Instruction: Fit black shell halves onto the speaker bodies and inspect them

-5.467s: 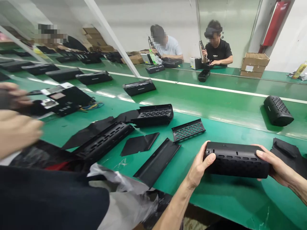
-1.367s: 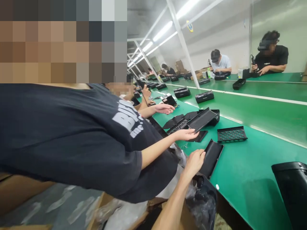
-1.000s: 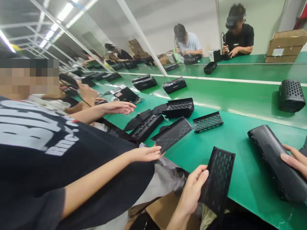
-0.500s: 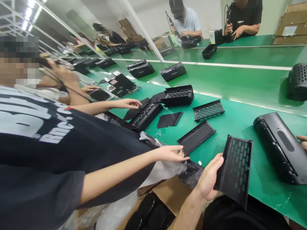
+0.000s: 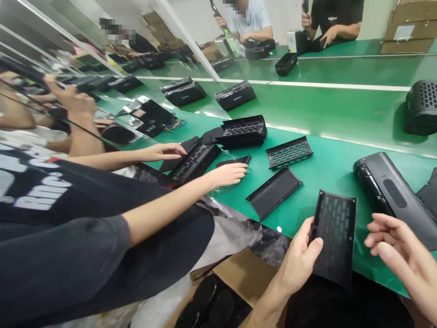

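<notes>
A green bench (image 5: 329, 169) carries a rounded black casing (image 5: 398, 196) at the right, a slotted black panel (image 5: 290, 151) and, just beside it, a plain black panel (image 5: 274, 192), with a small white piece (image 5: 279, 229) near the edge. Farther left lie an open slotted casing (image 5: 243, 136), a second slotted piece (image 5: 202, 164) and a black box (image 5: 153, 117) with coloured wires (image 5: 177, 124).

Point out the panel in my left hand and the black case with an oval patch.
Panel (image 5: 334, 239), head view: middle of its broad face.
Black case (image 5: 395, 193), head view: on its oval patch.
</notes>
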### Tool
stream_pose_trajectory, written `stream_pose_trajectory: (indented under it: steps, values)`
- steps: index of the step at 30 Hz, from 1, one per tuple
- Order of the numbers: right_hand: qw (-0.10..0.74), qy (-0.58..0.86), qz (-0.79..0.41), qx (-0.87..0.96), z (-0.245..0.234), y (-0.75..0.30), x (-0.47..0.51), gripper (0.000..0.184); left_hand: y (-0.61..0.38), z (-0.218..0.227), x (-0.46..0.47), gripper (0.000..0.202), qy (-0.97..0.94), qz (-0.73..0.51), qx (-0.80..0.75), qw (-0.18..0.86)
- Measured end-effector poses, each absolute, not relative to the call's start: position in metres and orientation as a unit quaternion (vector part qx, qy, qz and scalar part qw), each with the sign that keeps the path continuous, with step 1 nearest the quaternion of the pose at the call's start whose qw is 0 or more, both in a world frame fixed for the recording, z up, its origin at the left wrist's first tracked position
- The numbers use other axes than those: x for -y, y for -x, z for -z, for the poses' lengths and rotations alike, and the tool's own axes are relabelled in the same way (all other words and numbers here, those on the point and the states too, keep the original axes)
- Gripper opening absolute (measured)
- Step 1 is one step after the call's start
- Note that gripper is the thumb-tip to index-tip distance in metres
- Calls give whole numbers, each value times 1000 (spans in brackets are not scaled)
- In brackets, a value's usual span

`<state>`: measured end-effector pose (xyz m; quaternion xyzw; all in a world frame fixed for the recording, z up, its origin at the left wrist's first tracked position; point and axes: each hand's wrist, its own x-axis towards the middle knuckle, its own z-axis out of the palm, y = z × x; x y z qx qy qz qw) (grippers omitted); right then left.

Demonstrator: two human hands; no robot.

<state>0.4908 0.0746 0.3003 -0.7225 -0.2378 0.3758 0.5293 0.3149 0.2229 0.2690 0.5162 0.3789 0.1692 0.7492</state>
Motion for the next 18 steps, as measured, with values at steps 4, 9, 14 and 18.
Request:
stream_pose_trajectory:
  steps: [4, 9, 14, 18]
  values:
    - [514, 731, -368, 257, -291, -480, -88, 70, -310, -273, -216, 51, -618, -132, -421, 651]
    - [444, 766, -365, 287, -268, -482, -78, 80, -304, -265, -208, 53, -609, -160, -438, 642]
    - [391, 763, -410, 311, -251, -473, -96, 77, -303, -252, -203, 56, -611, -169, -447, 631]
    - [395, 738, -421, 350, -248, -472, -107, 49, -304, -246, -200, 57, -613, -154, -452, 630]
